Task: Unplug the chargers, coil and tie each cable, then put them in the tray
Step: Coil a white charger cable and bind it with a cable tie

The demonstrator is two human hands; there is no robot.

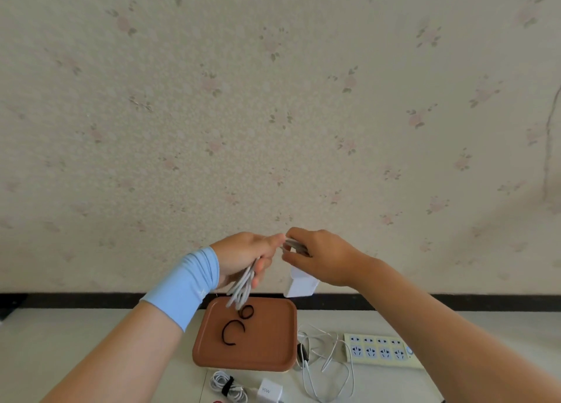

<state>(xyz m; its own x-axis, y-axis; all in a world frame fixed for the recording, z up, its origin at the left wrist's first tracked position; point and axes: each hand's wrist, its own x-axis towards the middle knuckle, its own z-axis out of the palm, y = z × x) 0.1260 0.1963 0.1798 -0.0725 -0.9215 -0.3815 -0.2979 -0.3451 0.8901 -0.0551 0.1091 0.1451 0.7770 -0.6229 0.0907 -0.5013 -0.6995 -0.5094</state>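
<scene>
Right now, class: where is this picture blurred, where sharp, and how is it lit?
Head view: the cable below the left hand is motion-blurred; the 90W charger reads sharp; light is soft and even, no glare, with a faint shadow on the wall.

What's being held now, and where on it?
The white cable, coiled: left hand grips its middle, right hand pinches the upper end; its charger dangles below.
</scene>
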